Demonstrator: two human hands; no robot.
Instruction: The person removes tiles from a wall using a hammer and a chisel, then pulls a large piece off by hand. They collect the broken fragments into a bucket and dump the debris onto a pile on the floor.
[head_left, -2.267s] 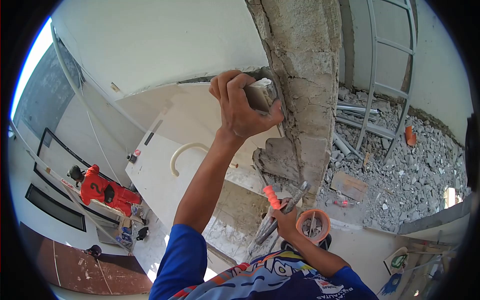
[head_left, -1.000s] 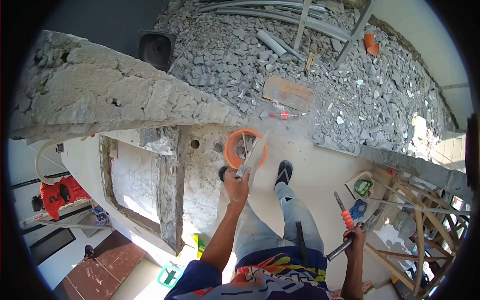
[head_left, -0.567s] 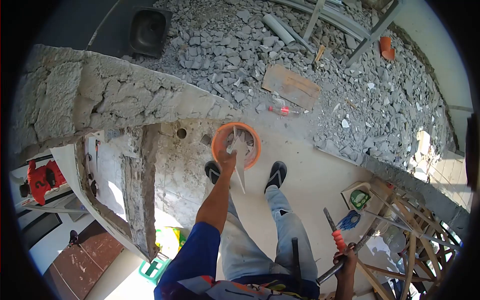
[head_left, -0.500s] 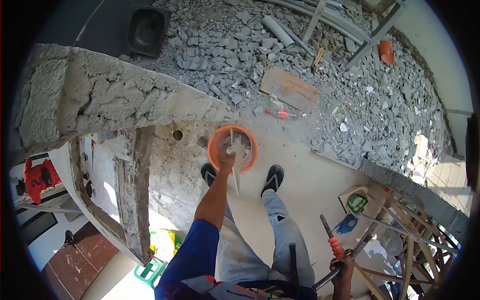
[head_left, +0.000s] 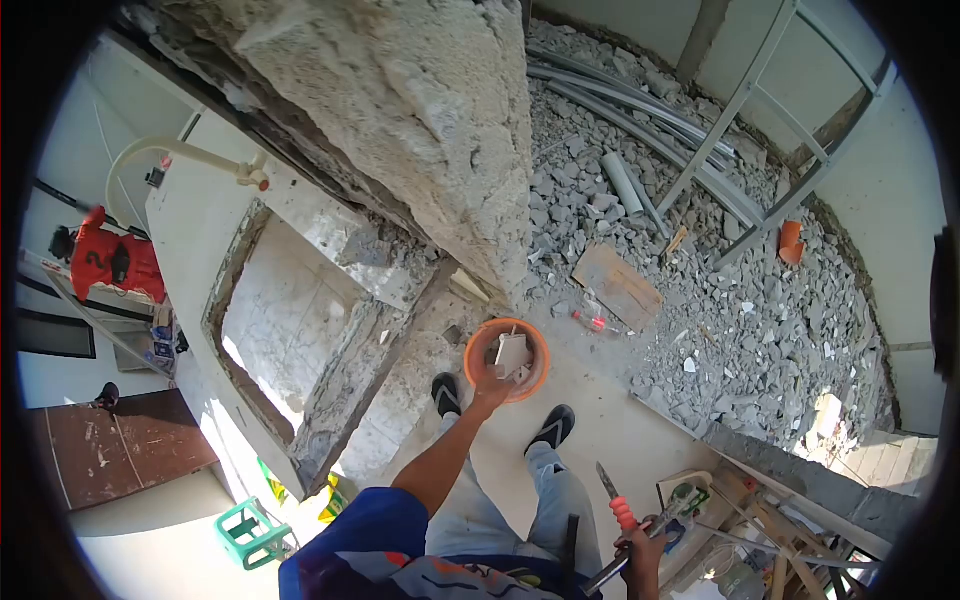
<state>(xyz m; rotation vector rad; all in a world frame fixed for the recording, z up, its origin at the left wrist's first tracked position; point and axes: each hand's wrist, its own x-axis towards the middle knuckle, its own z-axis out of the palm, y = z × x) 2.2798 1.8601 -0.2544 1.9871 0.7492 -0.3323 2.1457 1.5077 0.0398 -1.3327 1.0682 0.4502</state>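
Note:
My left hand (head_left: 490,384) reaches into an orange bucket (head_left: 543,368) from its near side. Its fingers close on a pale, flat piece of broken tile (head_left: 514,352), partly hidden by the rim and shadow. Other grey rubble lies in the bucket under it. My right hand (head_left: 642,552), low at the right, is wrapped around a chisel with a red grip (head_left: 623,512) and a long dark metal bar (head_left: 605,574) that crosses it. The chisel's tip points up and away from me. The bucket stands on the floor just ahead of my feet in dark flip-flops.
A rough broken wall (head_left: 430,120) rises ahead. Rubble (head_left: 740,340) covers the far right floor, with a cardboard piece (head_left: 618,288), a plastic bottle (head_left: 596,322) and a metal ladder-like frame (head_left: 745,110). Left are a cut-out counter (head_left: 225,260) and a green stool (head_left: 250,535). Timber lies right.
The view has turned left and the wall looms larger. My left hand held a long pale shard upright over the bucket; now it is lower, at a shorter-looking piece. My right hand keeps its tools.

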